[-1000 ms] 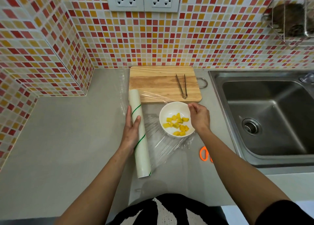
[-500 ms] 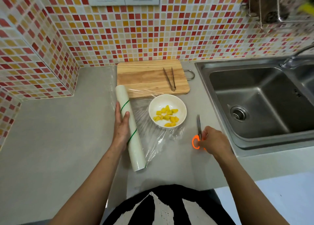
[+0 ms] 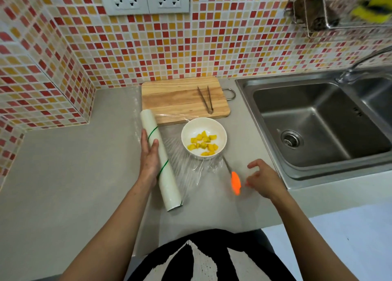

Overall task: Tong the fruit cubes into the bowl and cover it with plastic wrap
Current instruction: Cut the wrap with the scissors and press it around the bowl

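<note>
- The left hand lies flat, fingers straight, on the roll of plastic wrap.
- The right hand, fingers loosely curled, holds nothing, just beside the blurred orange-handled scissors.
- The fruit cubes sit in the bowl, on the pulled-out sheet.
- The tongs lie on the cutting board.
- Bare counter spreads left; the sink edge bounds the right.
</note>
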